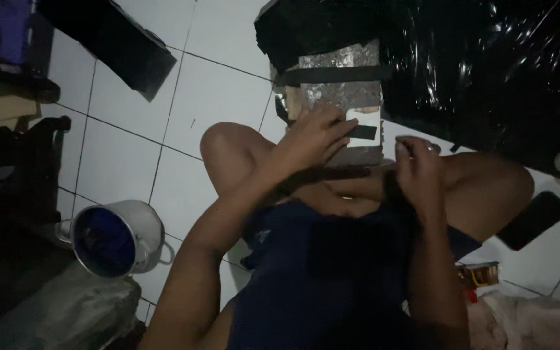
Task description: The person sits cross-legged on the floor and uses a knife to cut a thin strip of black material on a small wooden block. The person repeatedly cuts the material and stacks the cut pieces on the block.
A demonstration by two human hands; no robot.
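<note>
I sit on a white tiled floor with my knees raised. A flat silvery foil-covered panel [341, 87] rests in front of my legs, crossed by a black tape band [332, 75]. My left hand [315, 136] lies on the panel's lower part, fingers pressing a short black tape strip [362, 132]. My right hand [417, 165] hovers just right of the panel, fingers pinched together near the end of a dark tape strip [351, 173] that runs across my lap. What the right fingers grip is too dim to make out.
Black plastic sheeting [487, 71] covers the floor behind the panel. A metal pot [116, 237] lies on its side at the left. A dark phone [534, 220] lies on the tiles at right, near a small packet [481, 274]. Dark furniture [14, 168] stands at left.
</note>
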